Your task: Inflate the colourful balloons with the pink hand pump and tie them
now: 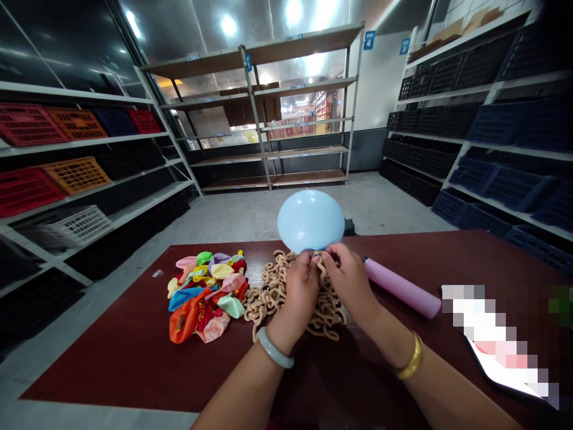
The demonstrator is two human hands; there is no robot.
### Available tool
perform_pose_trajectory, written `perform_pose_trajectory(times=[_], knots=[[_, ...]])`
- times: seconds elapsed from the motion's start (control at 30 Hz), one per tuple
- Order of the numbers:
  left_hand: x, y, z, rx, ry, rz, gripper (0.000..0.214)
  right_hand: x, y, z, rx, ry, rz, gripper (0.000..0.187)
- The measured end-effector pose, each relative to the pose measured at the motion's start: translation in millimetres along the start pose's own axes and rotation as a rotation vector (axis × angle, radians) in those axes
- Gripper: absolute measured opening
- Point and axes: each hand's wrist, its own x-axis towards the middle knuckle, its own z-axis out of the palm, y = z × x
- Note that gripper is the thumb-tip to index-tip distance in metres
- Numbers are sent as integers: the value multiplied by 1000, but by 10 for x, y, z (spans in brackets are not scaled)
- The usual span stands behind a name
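Note:
An inflated light blue balloon (311,221) stands above the far side of the table, its neck pointing down toward my fingers. My left hand (303,286) pinches at the balloon's neck, fingers closed. Close against it, my right hand (351,280) also pinches there, thumb and forefinger together. A tan loop, like one of the rubber bands or rings beneath, shows between the hands. Under them lies a pile of tan rings (268,292). To the left is a heap of uninflated balloons (206,292) in many colours. The exact fingertip contact is partly hidden.
A pink cylinder (403,288), probably a balloon pump, lies right of my right hand. A blurred-out white item (501,352) lies at the right of the dark red table (111,358). Shelves with crates (76,122) stand left and right; a metal rack (264,119) is behind.

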Motion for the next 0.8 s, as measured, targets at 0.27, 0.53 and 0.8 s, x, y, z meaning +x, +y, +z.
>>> perform_pose_trajectory(times=[0.27, 0.53, 0.8], knots=[[17, -34, 6, -81, -40, 3, 23, -2, 22, 37, 365, -68, 210, 26], [19, -36, 78, -477, -87, -286, 23, 33, 78, -39, 278, -101, 106, 23], [22, -64, 33, -179, -76, -122, 20, 92, 102, -166, 140, -160, 10, 11]])
